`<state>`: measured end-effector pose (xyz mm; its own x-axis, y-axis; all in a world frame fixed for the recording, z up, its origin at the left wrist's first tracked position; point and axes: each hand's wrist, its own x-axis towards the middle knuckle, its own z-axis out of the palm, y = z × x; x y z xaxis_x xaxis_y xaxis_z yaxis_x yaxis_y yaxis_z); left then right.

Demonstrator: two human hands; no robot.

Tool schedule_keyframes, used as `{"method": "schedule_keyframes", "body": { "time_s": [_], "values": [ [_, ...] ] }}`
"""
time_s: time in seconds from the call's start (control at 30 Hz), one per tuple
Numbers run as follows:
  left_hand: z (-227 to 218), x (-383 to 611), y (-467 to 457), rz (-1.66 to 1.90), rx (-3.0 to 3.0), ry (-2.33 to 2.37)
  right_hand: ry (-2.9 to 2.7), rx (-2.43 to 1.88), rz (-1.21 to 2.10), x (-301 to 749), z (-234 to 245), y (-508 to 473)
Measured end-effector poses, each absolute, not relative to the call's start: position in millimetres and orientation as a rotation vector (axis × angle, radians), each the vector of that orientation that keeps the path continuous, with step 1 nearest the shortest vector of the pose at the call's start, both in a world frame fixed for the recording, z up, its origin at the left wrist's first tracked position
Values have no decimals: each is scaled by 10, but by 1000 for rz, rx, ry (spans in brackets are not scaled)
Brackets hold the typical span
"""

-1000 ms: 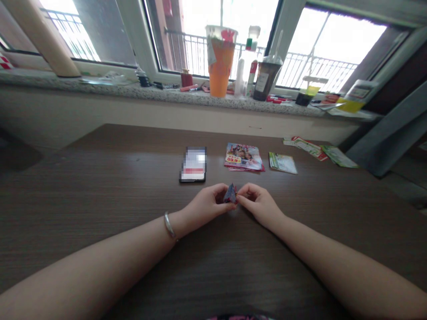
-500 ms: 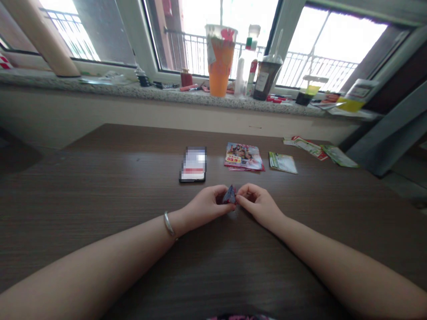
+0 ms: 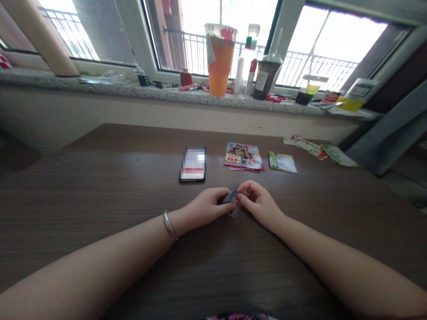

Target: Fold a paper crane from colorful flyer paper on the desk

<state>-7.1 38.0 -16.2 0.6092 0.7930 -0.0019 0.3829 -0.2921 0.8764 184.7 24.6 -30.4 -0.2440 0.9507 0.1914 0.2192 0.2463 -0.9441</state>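
A small folded piece of printed paper [image 3: 231, 197], dark blue with some red, is pinched between both my hands just above the brown wooden table [image 3: 100, 186]. My left hand [image 3: 207, 207], with a silver bracelet on its wrist, grips the paper's left side with closed fingers. My right hand [image 3: 258, 203] pinches the right side with thumb and forefinger. Most of the paper is hidden behind my fingers.
A phone [image 3: 194, 164] lies beyond my hands. To its right are a colourful leaflet [image 3: 243, 156], a green leaflet [image 3: 282, 162] and more leaflets [image 3: 305, 146]. An orange cup [image 3: 219, 60], bottles and a dark drink [image 3: 264, 79] stand on the windowsill.
The folded paper has tipped lower and flatter between my fingers. Both hands stay in the same place.
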Motion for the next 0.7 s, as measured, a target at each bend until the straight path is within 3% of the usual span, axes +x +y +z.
{"method": "schedule_keyframes", "body": {
  "time_s": [0.33, 0.7],
  "values": [
    [-210, -91, 431, 587, 1440, 670, -1596, -935, 1291, 1870, -245, 217],
    [-206, -128, 476, 554, 1382, 654, -1557, -902, 1391, 1864, -262, 238]
  ]
}}
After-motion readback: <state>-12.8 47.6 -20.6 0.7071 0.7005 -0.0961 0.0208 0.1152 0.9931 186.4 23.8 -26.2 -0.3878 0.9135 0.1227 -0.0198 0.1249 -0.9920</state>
